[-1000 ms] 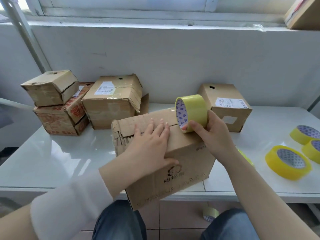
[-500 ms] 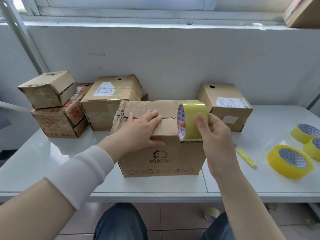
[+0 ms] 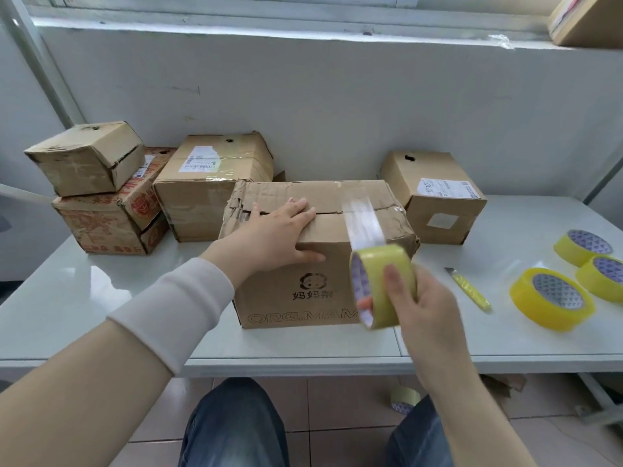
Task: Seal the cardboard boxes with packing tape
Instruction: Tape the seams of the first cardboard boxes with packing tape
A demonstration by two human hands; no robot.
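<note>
Packing room: labelled shipping boxes (image 3: 215, 197), spare tape rolls (image 3: 553, 299), white table (image 3: 101, 298) below windowsill (image 3: 303, 25).

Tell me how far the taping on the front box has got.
Done: tape strip crosses the flap seam atop the front box. In hand: right hand holds the tape roll, strip stretched; left hand presses the top. Left: stick it down the front, cut.

Single head-worn wide-angle view, forward and down, close above the table (image 3: 84, 298)

White ribbed cuff (image 3: 175, 311) on the left forearm, right forearm bare, blue jeans (image 3: 236, 429)
</note>
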